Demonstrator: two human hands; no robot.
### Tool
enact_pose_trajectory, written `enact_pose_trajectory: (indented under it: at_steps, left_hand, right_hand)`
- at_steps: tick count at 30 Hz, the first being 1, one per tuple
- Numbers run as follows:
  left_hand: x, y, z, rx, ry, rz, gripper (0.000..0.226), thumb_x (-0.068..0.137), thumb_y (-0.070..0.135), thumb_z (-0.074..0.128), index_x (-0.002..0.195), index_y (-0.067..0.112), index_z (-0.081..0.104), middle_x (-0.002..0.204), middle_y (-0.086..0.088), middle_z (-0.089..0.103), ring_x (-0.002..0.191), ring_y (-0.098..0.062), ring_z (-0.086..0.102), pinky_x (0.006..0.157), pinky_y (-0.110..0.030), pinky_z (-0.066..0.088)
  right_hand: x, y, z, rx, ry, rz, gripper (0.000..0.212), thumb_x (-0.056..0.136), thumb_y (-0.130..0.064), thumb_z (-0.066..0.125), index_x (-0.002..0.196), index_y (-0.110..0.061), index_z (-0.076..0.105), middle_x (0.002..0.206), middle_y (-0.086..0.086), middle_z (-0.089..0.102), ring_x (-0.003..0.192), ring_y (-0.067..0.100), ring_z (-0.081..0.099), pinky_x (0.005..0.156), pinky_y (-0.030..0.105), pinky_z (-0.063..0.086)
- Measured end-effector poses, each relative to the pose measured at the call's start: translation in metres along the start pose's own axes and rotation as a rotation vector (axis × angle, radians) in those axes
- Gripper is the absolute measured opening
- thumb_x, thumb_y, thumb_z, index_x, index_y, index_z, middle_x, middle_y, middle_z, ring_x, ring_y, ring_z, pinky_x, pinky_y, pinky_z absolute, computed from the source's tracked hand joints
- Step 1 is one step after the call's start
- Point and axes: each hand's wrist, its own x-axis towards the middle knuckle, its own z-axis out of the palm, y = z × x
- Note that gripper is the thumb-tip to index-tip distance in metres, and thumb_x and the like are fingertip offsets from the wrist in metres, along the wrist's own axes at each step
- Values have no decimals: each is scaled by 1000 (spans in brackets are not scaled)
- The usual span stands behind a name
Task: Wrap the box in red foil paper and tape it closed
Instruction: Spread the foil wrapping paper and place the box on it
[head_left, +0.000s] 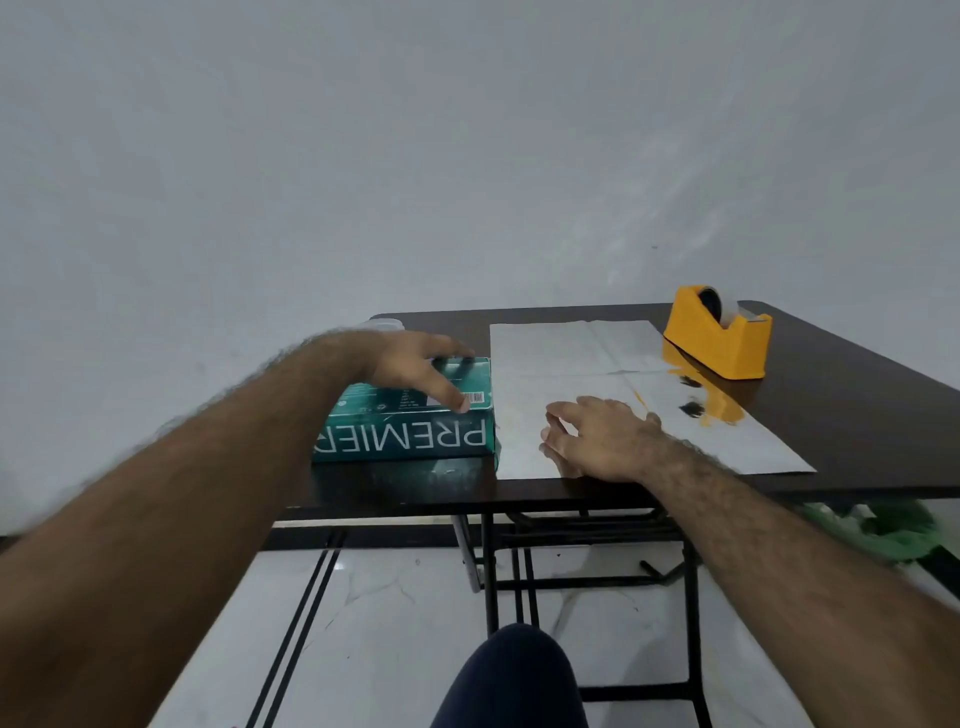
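Left hand (415, 366) holds box (410, 415); right hand (597, 436) rests on paper (571, 353)

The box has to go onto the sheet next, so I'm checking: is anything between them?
Nothing visible does. The box, under the left hand, sits right beside the sheet. The right hand rests on the sheet's near part; the tape dispenser stands at its far right.

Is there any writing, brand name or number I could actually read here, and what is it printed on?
"PREMIER": large white letters, seen upside down, on the near side of the teal box; the last letter is partly hidden by the forearm of the left hand.
Barcode and small print on the box's top face: too small and blurred to read.
Yellow tape dispenser and the silvery sheet: no writing visible.
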Motion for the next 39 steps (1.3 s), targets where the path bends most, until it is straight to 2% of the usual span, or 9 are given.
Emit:
enact_pose_trajectory:
  at_steps: [5,9,12,15,18,21,25,29,39]
  left_hand:
    - [-2,-5,3,-19,-91,14,117,74,49,93,166,39,21,147,0,52,110,-15,64,100,-44,52]
    - [1,-3,-2,3,33,33,115,62,63,86,162,43,32,134,3,59,102,-13,67,100,-47,55]
    - [9,14,-16,-60,149,99,118,58,66,84,162,42,34,136,3,62,105,-17,70,100,-45,55]
    - [28,44,-33,-62,234,182,112,71,54,91,165,36,32,136,3,62,104,-18,72,84,-31,55]
    - [56,77,-46,-52,272,216,107,77,49,90,166,34,31,132,3,62,99,-16,73,73,-25,53]
    - [88,107,-52,-62,261,244,106,77,52,89,166,34,32,131,3,65,95,-12,73,81,-30,58]
    - [136,135,-44,-56,196,219,112,69,63,86,164,37,33,136,2,65,101,-17,73,98,-46,59]
    - [176,143,-25,-46,113,178,123,56,71,86,163,40,33,138,0,66,102,-21,74,95,-49,61]
    - [213,145,0,-13,11,185,124,60,70,87,165,39,28,145,-2,60,105,-21,72,98,-50,60]
  right_hand:
    - [-4,0,4,0,13,0,58,103,-70,29,156,-48,36,163,-4,39,150,29,35,116,68,26]
    - [-4,-1,3,-13,2,1,61,103,-71,29,159,-48,31,167,-4,34,152,30,32,117,69,25]
    - [-4,-4,0,-23,-18,0,62,103,-71,30,160,-47,29,169,-2,31,152,31,30,117,67,26]
    - [-3,-10,0,-21,-23,-14,62,103,-72,29,160,-48,31,168,-2,32,151,32,32,114,65,28]
    - [-4,-11,-4,16,20,-37,62,104,-70,30,161,-45,30,172,-1,26,153,32,29,117,66,25]
    - [-6,0,-13,16,87,-54,61,105,-67,32,161,-42,33,172,0,27,153,32,31,119,66,22]
    - [-6,25,-16,14,61,-62,60,103,-70,34,156,-42,41,159,0,46,142,32,45,116,65,28]
    - [-10,32,-10,-11,63,-91,54,101,-70,38,146,-44,52,146,-3,57,132,29,53,109,60,37]
    - [-9,32,-6,-61,74,-111,51,99,-72,39,136,-40,56,133,-5,58,125,27,51,101,55,42]
